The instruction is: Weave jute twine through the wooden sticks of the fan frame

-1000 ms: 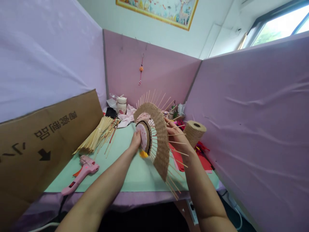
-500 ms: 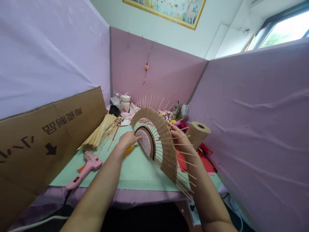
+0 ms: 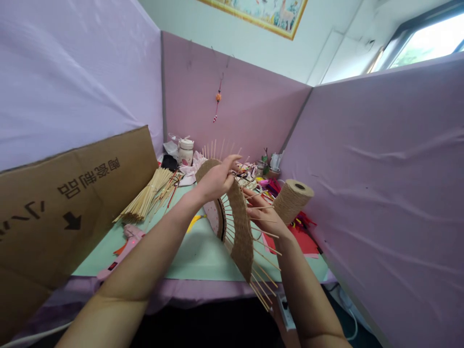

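Note:
A half-round woven piece (image 3: 241, 229) of jute twine wound over radiating bamboo sticks stands on edge above the green mat (image 3: 195, 256). Its hub is a pink dotted disc (image 3: 213, 220) with a dark rim. My left hand (image 3: 217, 179) is raised to the top of the woven band, fingers curled over its upper edge among the stick ends. My right hand (image 3: 263, 212) is behind the piece, fingers spread between the sticks and pressed against the weave. A roll of jute twine (image 3: 292, 200) lies just right of my right hand.
A bundle of bamboo sticks (image 3: 148, 195) lies at the left by a leaning cardboard sheet (image 3: 68, 203). A pink glue gun (image 3: 125, 246) rests near the mat's front left. Red paper scraps (image 3: 308, 239), a white jar (image 3: 185, 151) and small clutter fill the back. Purple partitions enclose the desk.
My left hand has left the pink hub and risen to the top edge of the woven band. The piece has turned more edge-on. My right hand stays behind it.

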The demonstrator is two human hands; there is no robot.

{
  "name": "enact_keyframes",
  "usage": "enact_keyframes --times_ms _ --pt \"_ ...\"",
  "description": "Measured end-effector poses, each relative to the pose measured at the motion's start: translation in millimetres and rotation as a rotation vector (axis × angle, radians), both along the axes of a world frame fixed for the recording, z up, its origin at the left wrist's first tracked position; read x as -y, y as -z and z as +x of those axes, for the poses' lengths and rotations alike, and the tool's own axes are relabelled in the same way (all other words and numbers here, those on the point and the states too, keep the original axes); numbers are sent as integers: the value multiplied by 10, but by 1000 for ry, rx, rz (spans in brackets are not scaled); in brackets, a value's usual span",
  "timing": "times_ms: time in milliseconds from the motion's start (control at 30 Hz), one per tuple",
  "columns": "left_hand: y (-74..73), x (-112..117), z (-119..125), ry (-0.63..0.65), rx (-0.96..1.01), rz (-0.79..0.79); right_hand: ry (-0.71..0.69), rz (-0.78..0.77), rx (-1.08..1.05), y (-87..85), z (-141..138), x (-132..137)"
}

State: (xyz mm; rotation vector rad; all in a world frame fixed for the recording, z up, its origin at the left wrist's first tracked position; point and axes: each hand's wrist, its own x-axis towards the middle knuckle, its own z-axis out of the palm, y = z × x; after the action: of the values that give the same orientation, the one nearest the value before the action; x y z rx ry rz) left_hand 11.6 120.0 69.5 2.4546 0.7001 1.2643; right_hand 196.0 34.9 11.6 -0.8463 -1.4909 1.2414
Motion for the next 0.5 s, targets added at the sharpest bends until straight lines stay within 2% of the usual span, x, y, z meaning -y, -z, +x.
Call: enact_keyframes --times_ms 100,167,267,367,500 --pt "-65 -81 -29 13 -263 -1 -44 -44 -52 36 7 30" --pt "-90 -92 -27 33 -344 21 -61 -86 -96 114 44 56" --pt "-107 -69 -5 55 -372 48 -50 -150 -101 283 162 118" --pt "-111 -62 -1 28 -382 63 4 -184 -5 427 309 227" --pt "-102 -87 -47 30 -364 52 168 -92 214 516 423 433"
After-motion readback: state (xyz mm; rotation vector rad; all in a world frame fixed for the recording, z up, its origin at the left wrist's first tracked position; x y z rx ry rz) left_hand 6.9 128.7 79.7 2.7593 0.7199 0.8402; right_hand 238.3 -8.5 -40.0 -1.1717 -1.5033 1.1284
